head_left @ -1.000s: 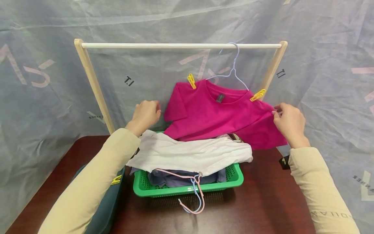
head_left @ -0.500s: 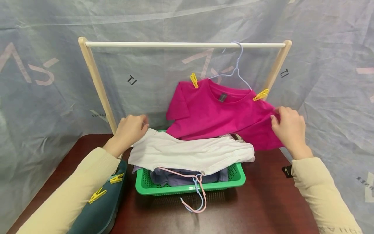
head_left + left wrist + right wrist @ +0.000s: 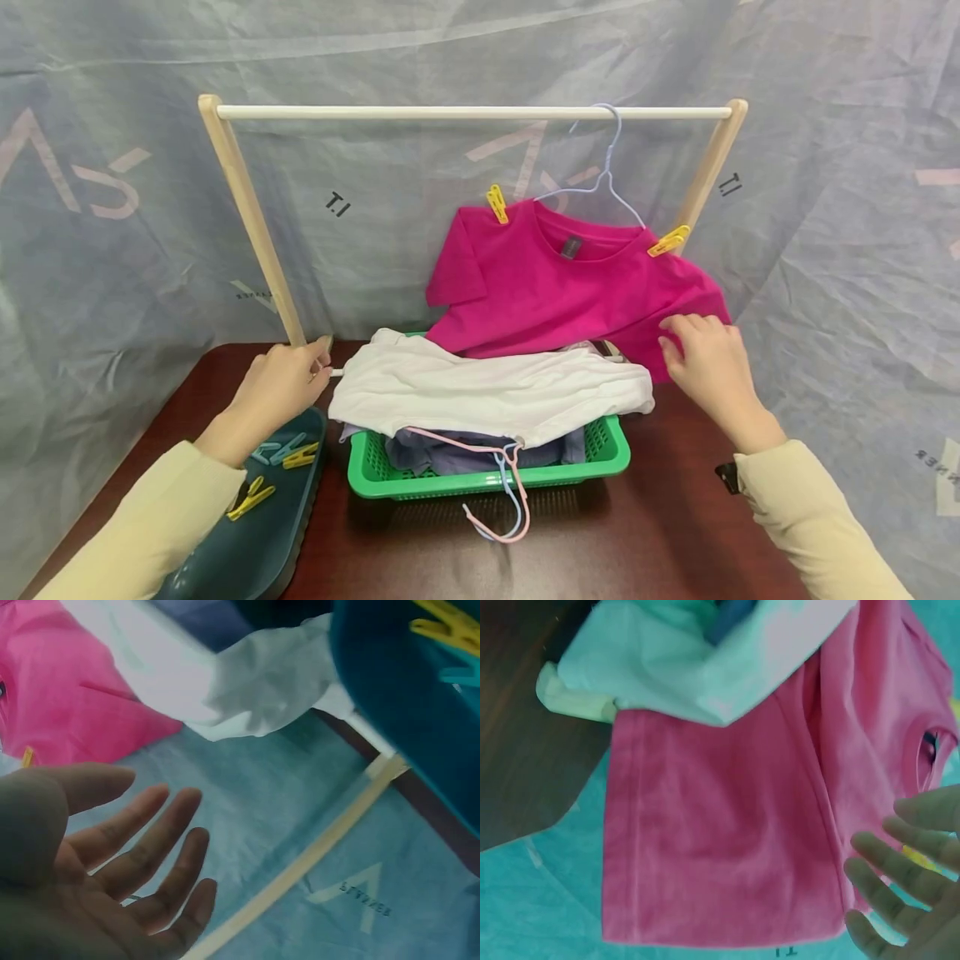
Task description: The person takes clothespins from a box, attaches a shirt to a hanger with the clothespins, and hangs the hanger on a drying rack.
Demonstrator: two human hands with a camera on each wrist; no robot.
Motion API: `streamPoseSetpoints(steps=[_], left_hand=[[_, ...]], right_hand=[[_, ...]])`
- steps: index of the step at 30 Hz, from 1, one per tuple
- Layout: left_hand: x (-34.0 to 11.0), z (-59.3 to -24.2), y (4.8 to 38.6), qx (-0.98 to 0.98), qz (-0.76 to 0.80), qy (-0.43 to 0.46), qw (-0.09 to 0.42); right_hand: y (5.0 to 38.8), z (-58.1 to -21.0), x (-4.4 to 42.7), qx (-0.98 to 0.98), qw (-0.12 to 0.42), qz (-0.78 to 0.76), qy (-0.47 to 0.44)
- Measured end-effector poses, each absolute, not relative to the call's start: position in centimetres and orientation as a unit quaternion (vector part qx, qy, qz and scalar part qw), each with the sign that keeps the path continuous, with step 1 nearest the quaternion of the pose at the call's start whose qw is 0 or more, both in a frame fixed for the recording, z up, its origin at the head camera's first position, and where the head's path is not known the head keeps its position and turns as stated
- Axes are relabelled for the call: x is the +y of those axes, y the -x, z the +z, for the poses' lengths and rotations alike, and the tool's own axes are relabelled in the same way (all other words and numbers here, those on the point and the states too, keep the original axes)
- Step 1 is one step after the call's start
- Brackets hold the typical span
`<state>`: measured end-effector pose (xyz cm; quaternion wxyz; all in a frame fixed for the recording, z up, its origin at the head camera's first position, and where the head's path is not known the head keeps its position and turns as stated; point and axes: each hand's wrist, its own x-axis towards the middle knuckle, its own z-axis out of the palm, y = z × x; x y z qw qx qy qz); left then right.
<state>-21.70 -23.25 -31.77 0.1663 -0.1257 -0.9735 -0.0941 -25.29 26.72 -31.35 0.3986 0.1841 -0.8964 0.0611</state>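
Observation:
A magenta T-shirt (image 3: 570, 283) hangs from a pale blue wire hanger (image 3: 606, 175), with a yellow clothespin (image 3: 497, 204) at one shoulder and another yellow clothespin (image 3: 669, 241) at the other. My right hand (image 3: 708, 362), fingers loosely spread, is in front of the shirt's right sleeve and holds nothing. In the right wrist view the magenta fabric (image 3: 727, 832) lies beside those fingers. My left hand (image 3: 277, 387) is over the dark teal bin's far end, near the rack's left post. The left wrist view shows its fingers (image 3: 142, 862) relaxed, gripping nothing.
A green basket (image 3: 487, 483) holds a white garment (image 3: 487, 387) and dark purple cloth; pink and blue hanger hooks (image 3: 510, 517) hang over its front. The dark teal bin (image 3: 292, 533) contains several clothespins (image 3: 300, 456). A wooden rack with a white rod (image 3: 412, 112) spans behind.
My left hand has moved down and left, away from the shirt, to over the teal bin. My right hand has let go of the sleeve and lowered slightly leftward; the sleeve has dropped.

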Motion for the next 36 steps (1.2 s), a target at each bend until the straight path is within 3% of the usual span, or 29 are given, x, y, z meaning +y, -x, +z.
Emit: streamPoseSetpoints(steps=[9,19,27,36], left_hand=[[-25.7,-34.1,19.4,-0.984,-0.095,0.090,0.117],[-28.4,-36.9,17.2,-0.994,-0.089,0.056,0.016],[-30.2,-38.6,17.1,-0.995,-0.065,0.022,-0.070],[-30.7,-40.2,17.2,-0.993,-0.035,0.006,-0.113]], right_hand=[[23.9,-34.0,24.9,-0.902,0.355,0.050,-0.241],[23.2,-36.3,23.8,-0.902,0.327,0.045,-0.279],[22.9,-37.4,23.5,-0.894,0.320,0.045,-0.311],[23.1,-38.2,23.5,-0.894,0.315,0.040,-0.316]])
